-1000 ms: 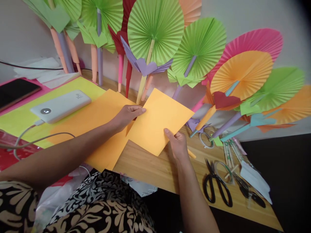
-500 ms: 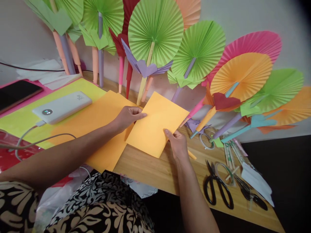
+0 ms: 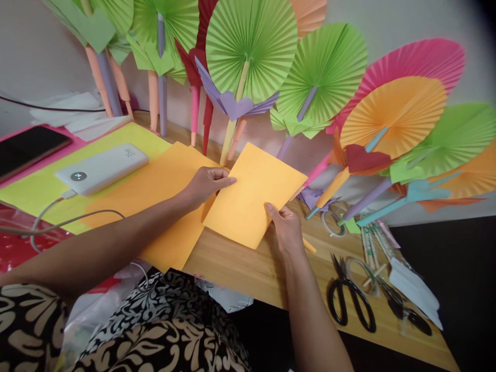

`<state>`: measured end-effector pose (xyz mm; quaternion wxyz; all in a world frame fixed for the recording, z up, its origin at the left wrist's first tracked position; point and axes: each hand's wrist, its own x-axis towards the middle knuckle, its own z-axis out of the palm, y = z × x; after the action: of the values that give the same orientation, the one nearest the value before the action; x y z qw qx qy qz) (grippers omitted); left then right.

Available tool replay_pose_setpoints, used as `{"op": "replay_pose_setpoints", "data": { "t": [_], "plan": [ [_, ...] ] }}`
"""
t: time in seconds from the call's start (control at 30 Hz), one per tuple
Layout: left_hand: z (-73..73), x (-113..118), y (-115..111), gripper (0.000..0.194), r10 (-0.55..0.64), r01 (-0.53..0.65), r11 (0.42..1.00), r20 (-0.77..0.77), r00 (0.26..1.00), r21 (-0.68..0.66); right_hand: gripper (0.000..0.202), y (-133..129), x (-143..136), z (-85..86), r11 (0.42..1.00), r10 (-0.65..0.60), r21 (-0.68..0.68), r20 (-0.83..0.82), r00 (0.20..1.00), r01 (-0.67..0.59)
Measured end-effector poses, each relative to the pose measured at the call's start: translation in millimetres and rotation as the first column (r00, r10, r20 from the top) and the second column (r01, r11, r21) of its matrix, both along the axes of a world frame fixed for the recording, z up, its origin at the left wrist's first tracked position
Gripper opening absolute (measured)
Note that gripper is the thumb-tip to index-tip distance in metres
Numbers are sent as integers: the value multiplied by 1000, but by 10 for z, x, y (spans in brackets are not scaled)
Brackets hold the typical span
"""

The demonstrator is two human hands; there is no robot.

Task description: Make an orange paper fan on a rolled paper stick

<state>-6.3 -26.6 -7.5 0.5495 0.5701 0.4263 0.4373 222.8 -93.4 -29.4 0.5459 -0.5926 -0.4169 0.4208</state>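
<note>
A light orange sheet of paper [image 3: 253, 194] is held up above the wooden table, tilted, with its plain face toward me. My left hand [image 3: 209, 187] pinches its left edge between thumb and fingers. At the lower right edge, my right hand [image 3: 287, 225] grips it, thumb on the front and fingers behind. Larger orange sheets [image 3: 170, 206] lie under my left forearm, overlapping a yellow-green sheet [image 3: 23, 188]. A thin orange paper stick [image 3: 309, 246] shows partly behind my right hand.
Pleated paper fans [image 3: 251, 46] on rolled paper handles lean along the wall. A white power bank [image 3: 103, 168] with a cable and a black phone [image 3: 31, 150] sit at left. Black-handled scissors [image 3: 351, 297], a tape roll [image 3: 333, 223] and a second pair of scissors [image 3: 403, 307] lie at right.
The view has shifted slightly. Both hands keep the same hold on the orange paper, and its position and tilt are nearly unchanged.
</note>
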Motion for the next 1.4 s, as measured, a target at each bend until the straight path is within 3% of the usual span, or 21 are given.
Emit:
{"op": "replay_pose_setpoints", "data": {
  "t": [0.17,0.27,0.47,0.67,0.83,1.0,1.1,1.23,1.4],
  "plan": [
    [-2,10,-1,33,41,-41,999,73,996,7,42,-33,-73,23,990,119,-62,-120,986,-127],
    [14,8,-1,30,51,-48,999,153,987,-20,42,-33,-94,26,979,171,-101,-86,982,-179],
    [96,-59,42,25,189,-201,979,244,951,25,36,-22,-54,65,962,257,-92,-6,966,-256],
    [101,-153,153,27,314,-343,939,321,894,36,36,-23,-27,69,974,222,-44,0,975,-222],
    [68,-112,122,23,231,-236,972,292,928,-16,42,-3,-19,65,993,67,97,-38,997,-63],
    [28,-8,-16,31,145,-132,988,191,971,-81,52,-27,-32,75,980,176,105,-73,982,-168],
    [14,36,-68,35,112,-99,990,125,986,-101,46,-27,-39,48,985,149,95,-67,987,-142],
    [29,56,-88,35,118,-113,990,56,991,-84,46,-9,-36,14,993,91,83,-81,993,-84],
    [61,40,-67,31,162,-159,985,38,986,-71,45,-8,-52,25,985,150,111,-145,978,-135]
  ]
}}
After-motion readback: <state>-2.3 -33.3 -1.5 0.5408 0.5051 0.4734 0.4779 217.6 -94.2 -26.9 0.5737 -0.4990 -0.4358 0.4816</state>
